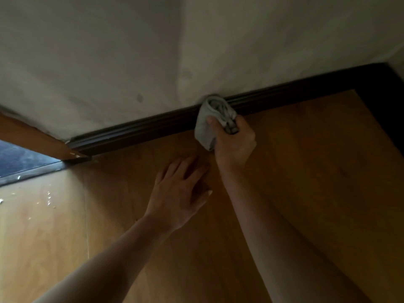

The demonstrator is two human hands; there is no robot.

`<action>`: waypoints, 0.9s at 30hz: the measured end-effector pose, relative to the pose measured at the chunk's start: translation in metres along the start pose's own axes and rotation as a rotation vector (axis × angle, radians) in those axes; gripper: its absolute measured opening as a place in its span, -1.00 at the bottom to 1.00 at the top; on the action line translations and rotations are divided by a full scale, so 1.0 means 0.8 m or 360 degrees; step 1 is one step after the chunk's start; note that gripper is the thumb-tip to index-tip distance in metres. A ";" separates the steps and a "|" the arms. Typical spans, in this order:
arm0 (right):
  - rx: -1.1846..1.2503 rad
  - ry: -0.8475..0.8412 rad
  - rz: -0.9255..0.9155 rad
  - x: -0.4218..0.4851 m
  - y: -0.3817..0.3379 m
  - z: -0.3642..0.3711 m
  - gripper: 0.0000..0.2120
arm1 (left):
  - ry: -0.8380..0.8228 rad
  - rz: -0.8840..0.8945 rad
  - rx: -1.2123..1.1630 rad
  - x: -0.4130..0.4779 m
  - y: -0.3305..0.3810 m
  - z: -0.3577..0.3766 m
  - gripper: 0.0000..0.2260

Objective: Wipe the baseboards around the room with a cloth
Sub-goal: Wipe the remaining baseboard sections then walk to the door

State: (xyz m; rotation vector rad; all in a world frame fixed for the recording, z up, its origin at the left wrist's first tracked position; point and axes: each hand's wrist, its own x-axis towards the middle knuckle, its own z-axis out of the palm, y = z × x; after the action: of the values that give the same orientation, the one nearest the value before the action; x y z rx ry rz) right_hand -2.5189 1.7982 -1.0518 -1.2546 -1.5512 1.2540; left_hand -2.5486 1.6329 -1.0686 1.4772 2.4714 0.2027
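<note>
Right hand (235, 142) grips a bunched grey cloth (213, 121), pressed on the dark baseboard (140, 130) mid-run. Left hand (179, 193) lies flat, fingers spread, on the floor (306, 171) below the baseboard. Progress judged partial — stretches either side look outstanding.

A home room: wood floor (306, 171), dark baseboard (135, 130), plaster wall (109, 51).

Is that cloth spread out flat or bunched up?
Bunched up: the cloth is a wad of folds gripped in the right hand, pressed to the baseboard.
</note>
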 end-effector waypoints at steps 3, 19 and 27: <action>-0.0031 -0.0047 0.0010 0.010 0.000 -0.007 -0.70 | -0.0023 -0.0001 -0.0038 0.004 0.004 -0.001 -0.43; -0.0008 0.0577 0.0131 0.105 0.017 -0.084 -0.79 | 0.0114 0.0084 -0.0109 -0.011 -0.015 0.012 -0.44; -0.0035 0.0591 0.0184 0.071 0.020 -0.055 -0.80 | 0.0113 0.0112 -0.0096 -0.013 -0.018 0.015 -0.44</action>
State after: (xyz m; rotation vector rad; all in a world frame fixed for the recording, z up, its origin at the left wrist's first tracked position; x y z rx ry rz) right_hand -2.4859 1.8641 -1.0587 -1.5117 -1.2422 1.0040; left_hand -2.5529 1.6168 -1.0819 1.5588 2.4467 0.3452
